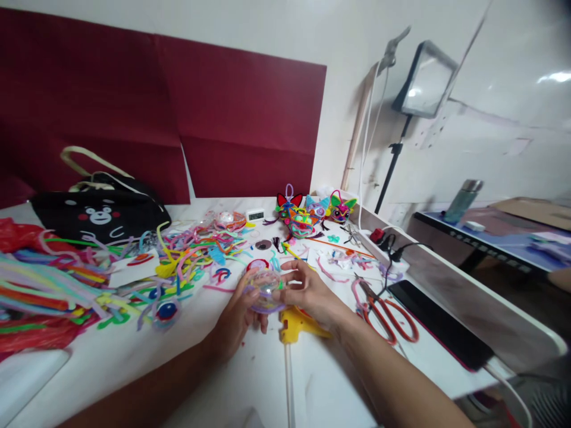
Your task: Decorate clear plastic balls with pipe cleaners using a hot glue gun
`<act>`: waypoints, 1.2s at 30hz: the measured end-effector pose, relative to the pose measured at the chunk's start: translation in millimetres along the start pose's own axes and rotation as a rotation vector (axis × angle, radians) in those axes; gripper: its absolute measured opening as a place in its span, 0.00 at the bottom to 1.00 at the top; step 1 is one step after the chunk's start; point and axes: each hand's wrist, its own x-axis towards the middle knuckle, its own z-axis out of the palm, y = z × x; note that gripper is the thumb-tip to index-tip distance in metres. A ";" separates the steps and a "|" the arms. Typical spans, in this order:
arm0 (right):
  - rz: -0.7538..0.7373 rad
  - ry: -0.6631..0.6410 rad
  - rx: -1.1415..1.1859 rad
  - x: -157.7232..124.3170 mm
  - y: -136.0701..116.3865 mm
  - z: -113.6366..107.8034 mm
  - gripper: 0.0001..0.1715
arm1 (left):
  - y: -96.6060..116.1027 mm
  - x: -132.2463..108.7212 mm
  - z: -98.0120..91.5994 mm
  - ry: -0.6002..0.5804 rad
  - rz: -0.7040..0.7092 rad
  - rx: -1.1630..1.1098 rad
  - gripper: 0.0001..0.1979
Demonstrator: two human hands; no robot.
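Note:
Between my two hands is a clear, round plastic piece with a purple pipe cleaner along its lower edge and coloured strands on it. My left hand grips its left side, thumb on top and fingers underneath. At the right side, the thumb and fingers of my right hand close on it near a small green bit. A yellow hot glue gun lies just below and partly under my right hand. Behind the piece, a red-rimmed round item rests on the table.
Pipe cleaners heap up on the left before a black bag. Finished fuzzy animal ornaments stand at the back. Orange-handled scissors, a phone and a power strip lie on the right. The glue gun's cord runs toward me.

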 end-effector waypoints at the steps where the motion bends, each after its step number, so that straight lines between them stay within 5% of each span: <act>1: 0.005 0.006 -0.003 -0.2 -0.1 0.1 0.39 | 0.2 0.4 0.2 -0.002 -0.003 -0.005 0.48; 9: 0.023 0.013 -0.040 -0.6 -1.2 -1.4 0.36 | 0.2 -0.1 -1.9 -0.078 0.035 -0.005 0.40; 20: 0.018 0.014 -0.027 -0.1 -1.5 -4.9 0.37 | -20.4 13.2 -24.4 -0.158 0.105 0.070 0.56; 36: 0.037 0.033 0.003 -2.8 -8.9 -3.2 0.37 | -11.0 6.0 -10.8 -0.086 0.121 0.061 0.57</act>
